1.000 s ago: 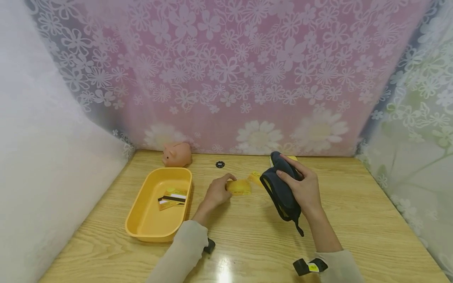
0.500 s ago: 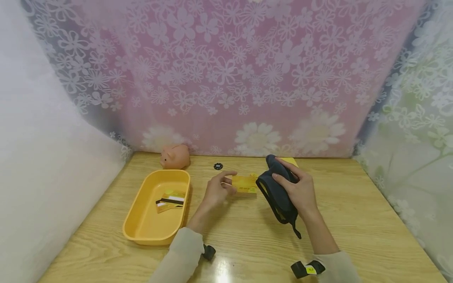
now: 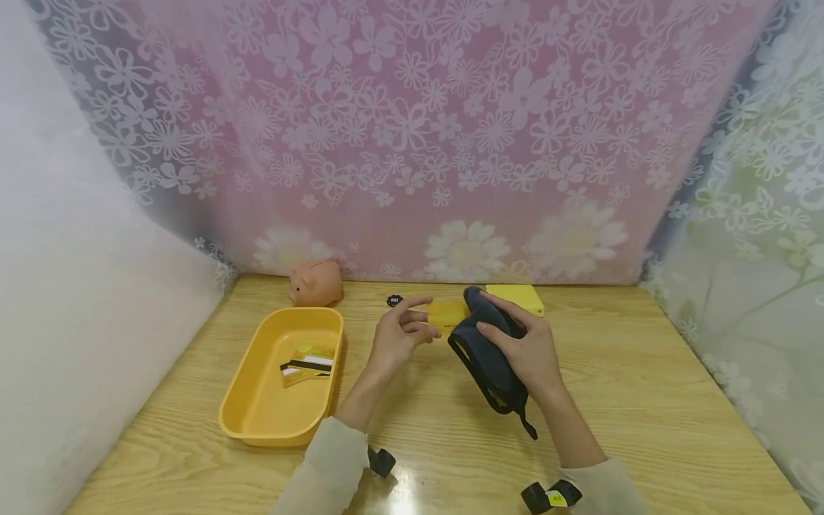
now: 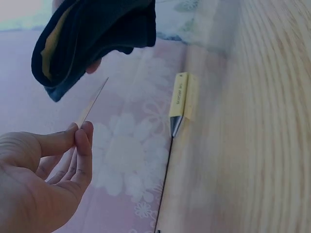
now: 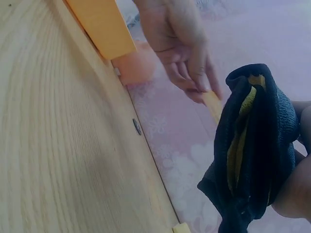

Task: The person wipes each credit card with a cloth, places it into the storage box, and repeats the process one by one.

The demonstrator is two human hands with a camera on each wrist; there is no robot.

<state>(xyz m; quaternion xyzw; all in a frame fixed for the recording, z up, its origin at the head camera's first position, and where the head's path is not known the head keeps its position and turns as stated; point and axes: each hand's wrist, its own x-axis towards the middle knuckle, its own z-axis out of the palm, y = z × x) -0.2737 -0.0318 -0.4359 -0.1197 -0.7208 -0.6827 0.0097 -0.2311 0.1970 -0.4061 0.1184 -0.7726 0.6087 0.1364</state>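
A translucent yellow card (image 3: 444,313) is pinched between the thumb and fingers of my left hand (image 3: 394,337), raised above the table. In the left wrist view the card (image 4: 93,108) shows almost edge-on. My right hand (image 3: 526,349) grips a dark navy fabric pouch (image 3: 484,350) with black trim and a hanging loop. Its mouth faces left and down, partly spread, and the right wrist view shows yellow inside the pouch (image 5: 272,145). The card's right end lies close to the pouch's upper edge; whether they touch, I cannot tell.
A yellow tray (image 3: 233,408) on the left holds several cards (image 3: 309,366). Behind it sits a pink piggy bank (image 3: 317,283). A black chip (image 3: 394,300) and a yellow box-like item (image 3: 518,297) lie near the table's back edge, before a flowered curtain (image 3: 412,143).
My left hand has lifted the yellow card off the table and carried it up towards the pouch. My right hand has shifted left with the pouch, uncovering more of the yellow box-like item.
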